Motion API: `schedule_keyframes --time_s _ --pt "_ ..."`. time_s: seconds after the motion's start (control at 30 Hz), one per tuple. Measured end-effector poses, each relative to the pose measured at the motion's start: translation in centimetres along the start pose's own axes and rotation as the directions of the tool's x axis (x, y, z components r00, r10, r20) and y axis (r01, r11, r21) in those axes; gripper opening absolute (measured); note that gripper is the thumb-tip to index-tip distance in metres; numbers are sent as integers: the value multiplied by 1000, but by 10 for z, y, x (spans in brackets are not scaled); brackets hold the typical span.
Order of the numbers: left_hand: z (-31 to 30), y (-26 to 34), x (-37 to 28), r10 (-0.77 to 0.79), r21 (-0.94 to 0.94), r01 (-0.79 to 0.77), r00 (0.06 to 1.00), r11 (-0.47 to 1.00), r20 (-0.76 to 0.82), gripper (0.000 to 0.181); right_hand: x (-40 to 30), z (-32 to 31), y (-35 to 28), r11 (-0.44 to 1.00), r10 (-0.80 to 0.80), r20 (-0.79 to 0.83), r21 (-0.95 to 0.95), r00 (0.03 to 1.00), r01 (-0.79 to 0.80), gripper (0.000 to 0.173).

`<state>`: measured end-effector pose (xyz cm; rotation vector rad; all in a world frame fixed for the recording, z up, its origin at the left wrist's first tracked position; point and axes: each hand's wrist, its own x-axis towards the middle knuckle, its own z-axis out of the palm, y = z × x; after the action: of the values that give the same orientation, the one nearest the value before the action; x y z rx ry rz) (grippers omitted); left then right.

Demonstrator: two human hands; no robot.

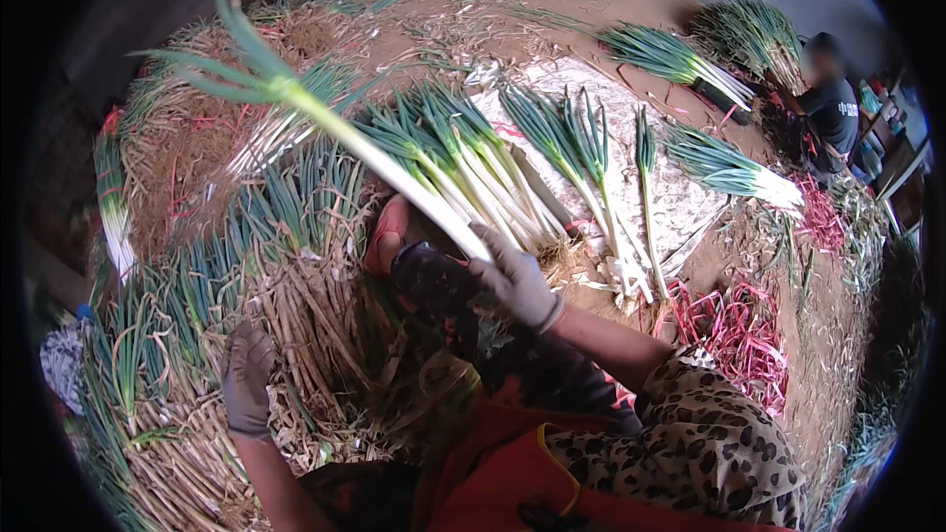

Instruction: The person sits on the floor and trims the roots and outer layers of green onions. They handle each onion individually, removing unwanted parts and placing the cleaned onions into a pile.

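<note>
My right hand [514,277], in a grey work glove, grips one large green onion [369,155] near its white base. The stalk slants up to the left, its green leaves fanned out at the far end. My left hand [247,377], gloved too, is raised over the pile of untrimmed green onions [310,318] with brown outer skins; nothing shows in it. Just beyond my right hand lies a row of peeled green onions [480,177] with roots at their lower ends. A few thinner stalks [610,199] are spread on a pale sheet [547,81] to the right.
Red plastic ties [739,340] lie heaped at the right. Trimmed bundles [732,170] rest on the ground farther right, and a tied bundle [112,199] stands far left. A co-worker [828,103] sits at the upper right beside more onions. Loose skins litter the dirt floor.
</note>
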<state>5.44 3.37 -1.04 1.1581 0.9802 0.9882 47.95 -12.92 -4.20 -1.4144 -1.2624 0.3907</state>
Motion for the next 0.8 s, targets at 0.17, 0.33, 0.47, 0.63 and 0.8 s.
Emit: schedule_keyframes --time_s 0.17,0.33,0.47,0.63,0.8 --pt "-6 -9 -1 -36 -58 32 996 998 -85 42 48 -53 145 957 61 -171 -269 983 -106 46" --pt "4 -14 -1 -53 -3 53 992 999 -118 34 44 -70 247 679 365 -183 -619 913 -396 48" --pt "-1 -22 2 -66 36 70 994 997 -85 33 29 -70 292 454 503 -258 -733 825 -506 43" --pt "-1 -24 1 -70 70 79 990 994 -122 33 33 -92 292 406 615 -153 -780 774 -477 41" --pt "3 -24 6 -82 110 94 991 989 -108 34 13 -88 285 429 633 -92 -785 769 -447 71"
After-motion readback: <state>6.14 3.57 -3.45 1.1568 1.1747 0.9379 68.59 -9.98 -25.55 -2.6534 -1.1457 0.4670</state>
